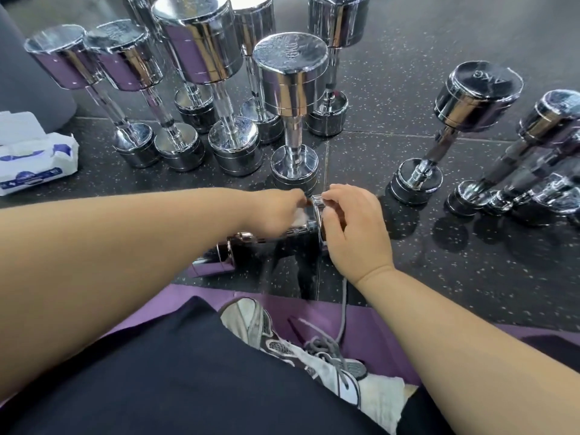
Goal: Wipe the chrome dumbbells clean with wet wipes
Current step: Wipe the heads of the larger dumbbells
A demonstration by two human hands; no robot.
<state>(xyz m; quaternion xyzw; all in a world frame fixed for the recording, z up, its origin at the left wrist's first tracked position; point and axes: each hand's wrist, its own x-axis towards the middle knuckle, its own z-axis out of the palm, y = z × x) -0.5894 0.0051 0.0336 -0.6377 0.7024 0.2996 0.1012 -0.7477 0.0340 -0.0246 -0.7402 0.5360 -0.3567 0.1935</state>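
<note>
A chrome dumbbell (301, 231) lies on its side on the dark speckled floor just in front of me. My right hand (351, 227) grips its right head from above, fingers curled over the rim. My left hand (276, 211) holds a white wet wipe (302, 215) against the handle close to that head; most of the wipe is hidden under the fingers. The dumbbell's left head (219, 255) shows below my left forearm.
Several chrome dumbbells stand upright behind, the nearest (293, 105) just beyond my hands. More dumbbells (464, 127) lean at the right. An open wet-wipe pack (34, 161) lies at far left. My shoe (314, 350) rests on a purple mat (376, 324).
</note>
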